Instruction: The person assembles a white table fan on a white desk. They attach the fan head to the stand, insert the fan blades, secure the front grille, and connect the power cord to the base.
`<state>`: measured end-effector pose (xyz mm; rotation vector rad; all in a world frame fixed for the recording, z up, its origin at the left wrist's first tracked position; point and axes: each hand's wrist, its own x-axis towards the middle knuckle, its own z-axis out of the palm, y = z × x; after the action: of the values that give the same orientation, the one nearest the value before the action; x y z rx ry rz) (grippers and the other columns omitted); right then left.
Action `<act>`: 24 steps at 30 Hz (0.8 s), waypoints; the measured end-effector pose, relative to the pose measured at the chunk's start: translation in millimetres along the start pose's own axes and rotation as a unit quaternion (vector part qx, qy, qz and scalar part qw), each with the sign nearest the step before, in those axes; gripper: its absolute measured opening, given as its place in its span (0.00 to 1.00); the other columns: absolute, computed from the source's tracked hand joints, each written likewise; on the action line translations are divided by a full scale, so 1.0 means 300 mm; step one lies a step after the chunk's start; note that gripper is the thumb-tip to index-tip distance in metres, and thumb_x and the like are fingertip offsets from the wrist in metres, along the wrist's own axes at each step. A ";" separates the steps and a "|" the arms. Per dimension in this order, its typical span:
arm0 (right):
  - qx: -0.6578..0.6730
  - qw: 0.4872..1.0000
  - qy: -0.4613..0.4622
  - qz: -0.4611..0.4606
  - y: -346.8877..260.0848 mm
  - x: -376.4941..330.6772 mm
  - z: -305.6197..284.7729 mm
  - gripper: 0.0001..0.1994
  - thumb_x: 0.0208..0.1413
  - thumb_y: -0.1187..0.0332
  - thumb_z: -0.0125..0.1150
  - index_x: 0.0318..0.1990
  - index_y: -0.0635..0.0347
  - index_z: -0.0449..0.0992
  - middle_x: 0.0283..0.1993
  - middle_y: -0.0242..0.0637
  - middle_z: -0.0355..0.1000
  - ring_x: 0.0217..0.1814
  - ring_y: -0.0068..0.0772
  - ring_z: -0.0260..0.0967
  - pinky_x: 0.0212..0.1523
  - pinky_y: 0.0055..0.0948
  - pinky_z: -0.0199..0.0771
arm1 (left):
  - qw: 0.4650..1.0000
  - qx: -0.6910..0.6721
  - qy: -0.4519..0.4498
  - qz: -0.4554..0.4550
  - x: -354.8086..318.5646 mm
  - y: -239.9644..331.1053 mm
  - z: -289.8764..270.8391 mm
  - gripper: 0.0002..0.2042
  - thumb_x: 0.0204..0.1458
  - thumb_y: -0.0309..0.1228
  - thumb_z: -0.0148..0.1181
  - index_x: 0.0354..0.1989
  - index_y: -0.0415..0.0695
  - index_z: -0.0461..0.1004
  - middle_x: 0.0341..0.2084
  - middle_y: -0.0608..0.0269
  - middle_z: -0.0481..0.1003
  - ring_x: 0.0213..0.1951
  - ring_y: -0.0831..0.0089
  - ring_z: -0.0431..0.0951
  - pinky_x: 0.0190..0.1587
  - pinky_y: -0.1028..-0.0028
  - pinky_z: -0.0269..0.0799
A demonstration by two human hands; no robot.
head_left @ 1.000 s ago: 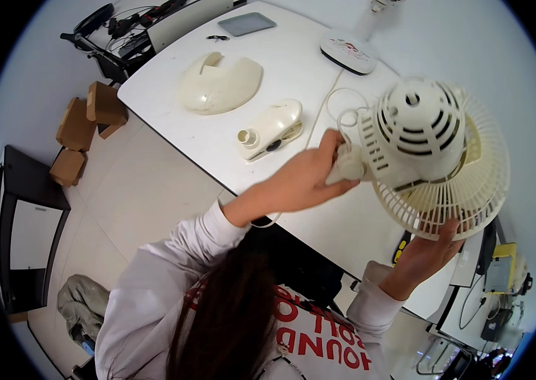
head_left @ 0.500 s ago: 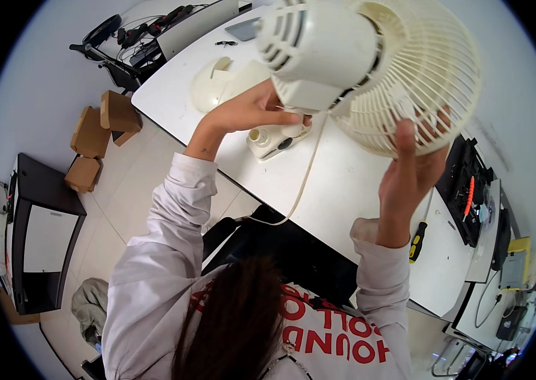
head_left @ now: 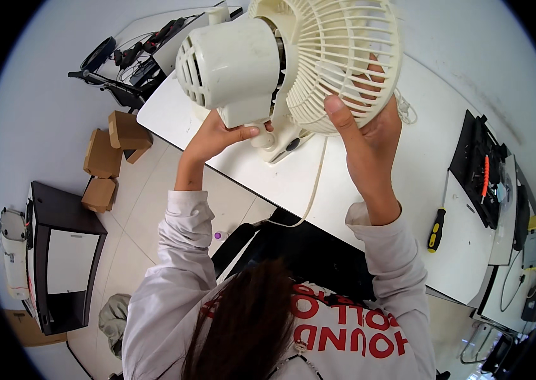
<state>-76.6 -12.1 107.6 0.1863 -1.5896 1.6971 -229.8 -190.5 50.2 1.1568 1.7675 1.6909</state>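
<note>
A cream electric fan head, its motor housing (head_left: 236, 66) on the left and its round grille (head_left: 344, 54) on the right, is held up over the table by both hands. My left hand (head_left: 211, 140) is closed round the short neck under the motor, thumb in front. The fingers of my right hand (head_left: 372, 142) wrap the grille's near right rim, with the thumb across the ribs. Just below the neck lies the fan's base (head_left: 286, 147), with a dark oval on it. I cannot tell whether neck and base touch. A pale cord (head_left: 318, 171) runs down over the table edge.
The white table (head_left: 401, 190) carries a yellow-and-black screwdriver (head_left: 436, 231) and an open black tool case (head_left: 480, 171) at right. Cardboard boxes (head_left: 103, 155) and a dark cabinet (head_left: 68, 253) stand on the floor at left. A black chair (head_left: 309, 259) is before me.
Both hands have carried the fan head to the left, bringing its neck over the base. The cream curved cover on the table is now mostly hidden behind the motor.
</note>
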 end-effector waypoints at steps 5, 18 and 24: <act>-0.014 0.999 -0.036 -0.022 0.033 0.014 0.014 0.25 0.52 0.69 0.63 0.55 0.68 0.62 0.46 0.40 0.73 0.45 0.25 0.72 0.45 0.23 0.72 | 0.999 -0.006 0.027 0.018 -0.014 -0.031 0.004 0.20 0.46 0.29 0.64 0.48 0.37 0.70 0.34 0.56 0.78 0.42 0.67 0.77 0.47 0.69 0.71; -0.090 0.991 -0.083 -0.057 0.025 0.007 0.024 0.25 0.49 0.69 0.65 0.54 0.67 0.64 0.42 0.40 0.76 0.43 0.28 0.75 0.44 0.25 0.73 | 0.996 0.038 0.072 0.038 -0.034 -0.023 0.036 0.15 0.46 0.26 0.60 0.45 0.40 0.73 0.35 0.60 0.78 0.41 0.70 0.76 0.45 0.70 0.70; -0.089 0.990 -0.065 -0.089 0.043 -0.005 0.056 0.28 0.48 0.69 0.66 0.56 0.68 0.63 0.42 0.41 0.76 0.42 0.30 0.76 0.42 0.26 0.74 | 0.993 -0.026 0.111 0.023 -0.021 -0.078 0.043 0.15 0.45 0.24 0.60 0.44 0.40 0.74 0.34 0.60 0.78 0.38 0.70 0.76 0.43 0.70 0.71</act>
<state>-90.1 -26.6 100.1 0.3435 -1.7551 1.4233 -222.6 -185.7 24.2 1.0283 1.8242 1.9475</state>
